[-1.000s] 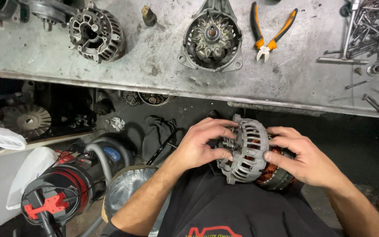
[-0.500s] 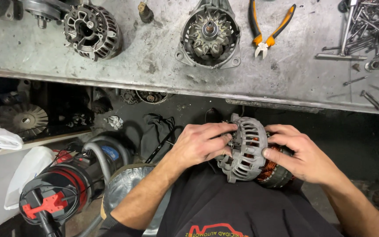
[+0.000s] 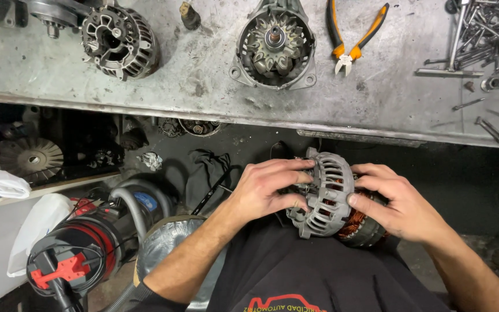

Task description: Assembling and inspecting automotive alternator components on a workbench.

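Both my hands grip a grey slotted alternator housing held against my lap, below the workbench edge. My left hand wraps the housing's left side, fingers curled over its rim. My right hand covers the right side, where copper stator windings show under the palm. The housing's ribbed face points up at me.
The worn metal workbench above carries an alternator half with a rotor, another ribbed end frame, orange-handled pliers and a pile of bolts and tools. A red and black vacuum with a grey hose stands at lower left.
The two hands have shifted their grip slightly on the alternator housing, which stays in my lap. The view has tilted a little.
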